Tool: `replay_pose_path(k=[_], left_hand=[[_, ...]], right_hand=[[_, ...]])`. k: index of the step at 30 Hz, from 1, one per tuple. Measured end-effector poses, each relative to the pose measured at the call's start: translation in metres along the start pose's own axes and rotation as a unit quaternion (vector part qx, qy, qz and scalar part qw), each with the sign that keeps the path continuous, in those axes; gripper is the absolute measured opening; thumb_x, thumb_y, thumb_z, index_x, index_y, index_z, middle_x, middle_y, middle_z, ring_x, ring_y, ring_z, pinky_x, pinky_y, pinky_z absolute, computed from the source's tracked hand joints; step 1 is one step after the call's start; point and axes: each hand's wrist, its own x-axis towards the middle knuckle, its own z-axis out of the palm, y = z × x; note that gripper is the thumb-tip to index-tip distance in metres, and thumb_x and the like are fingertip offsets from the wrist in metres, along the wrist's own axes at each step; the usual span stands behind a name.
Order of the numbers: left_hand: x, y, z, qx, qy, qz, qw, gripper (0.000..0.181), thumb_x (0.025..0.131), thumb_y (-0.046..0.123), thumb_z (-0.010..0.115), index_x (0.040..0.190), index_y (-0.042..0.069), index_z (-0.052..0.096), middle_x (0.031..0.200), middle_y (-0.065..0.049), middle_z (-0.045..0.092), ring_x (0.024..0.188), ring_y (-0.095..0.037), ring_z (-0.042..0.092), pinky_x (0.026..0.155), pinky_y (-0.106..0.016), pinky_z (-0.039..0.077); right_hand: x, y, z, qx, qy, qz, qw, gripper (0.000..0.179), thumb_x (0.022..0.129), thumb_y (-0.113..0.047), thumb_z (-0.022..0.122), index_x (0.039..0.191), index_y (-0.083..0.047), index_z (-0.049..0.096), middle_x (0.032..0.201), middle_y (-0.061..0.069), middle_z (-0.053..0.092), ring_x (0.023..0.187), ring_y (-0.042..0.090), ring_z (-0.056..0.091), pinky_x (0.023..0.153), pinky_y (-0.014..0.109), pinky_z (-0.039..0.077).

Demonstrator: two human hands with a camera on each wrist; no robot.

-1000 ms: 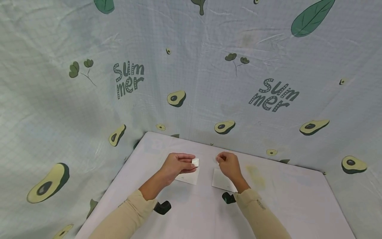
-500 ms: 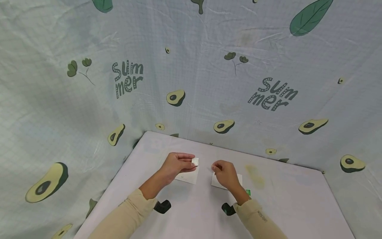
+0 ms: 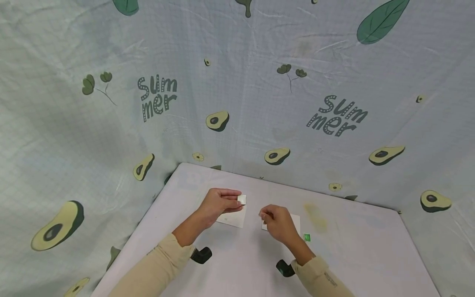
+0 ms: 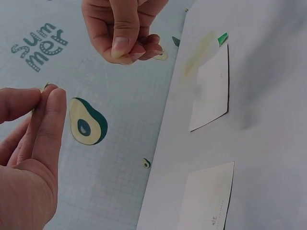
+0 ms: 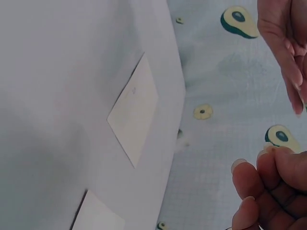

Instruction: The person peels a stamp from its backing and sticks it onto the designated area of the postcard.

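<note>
Above the white table (image 3: pixel 356 247), the left hand (image 3: pixel 218 207) pinches a white square (image 3: pixel 242 199).

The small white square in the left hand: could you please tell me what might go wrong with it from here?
The left hand pinches the small white square between thumb and fingers, so it might slip out. If dropped, it could be hard to spot against the similarly pale table or white card.

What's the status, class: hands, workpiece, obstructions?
Left hand pinching small white flat square. Right hand curled, no held item visible. Two white rectangular cards lie below; no obstruction visible between hands.
</note>
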Motion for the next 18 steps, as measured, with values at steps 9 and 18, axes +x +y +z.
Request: replay_pose_path(k=[9, 18], left_hand=[[0.000, 0.001, 0.000, 0.015, -0.020, 0.010, 0.9996, 0.037, 0.096, -0.003, 0.070, 0.131, -0.013, 0.064, 0.118, -0.022, 0.076, 0.091, -0.014, 0.078, 0.088, -0.032, 0.065], [-0.002, 0.002, 0.004, 0.026, -0.036, 0.004, 0.9990, 0.034, 0.097, 0.001, 0.070, 0.129, -0.010, 0.067, 0.117, -0.019, 0.077, 0.097, -0.020, 0.079, 0.090, -0.035, 0.064]], right_hand=[[-0.009, -0.011, -0.005, -0.017, 0.039, -0.070, 0.9967, 0.011, 0.091, 0.002, 0.075, 0.090, -0.009, 0.077, 0.077, -0.002, 0.068, 0.066, 0.007, 0.053, 0.057, 0.020, 0.050], [-0.003, -0.017, -0.002, 0.014, 0.112, -0.234, 0.9655, 0.015, 0.083, 0.004, 0.082, 0.092, -0.008, 0.078, 0.082, -0.002, 0.072, 0.072, 0.006, 0.059, 0.064, 0.020, 0.056]])
